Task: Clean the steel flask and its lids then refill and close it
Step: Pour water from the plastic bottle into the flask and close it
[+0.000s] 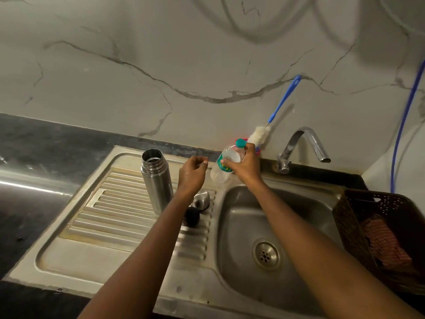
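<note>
clear ribbed bottle in right hand — cylindrical steel flask upright, uncapped

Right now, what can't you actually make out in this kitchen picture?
- Steel lid: partly behind the left forearm.
- Black lid: partly hidden by the same arm.
- Plastic bottle: label unreadable, covered by the right hand.
- Flask: inside too dark to judge.
- Basket: cut off by the right edge.
</note>
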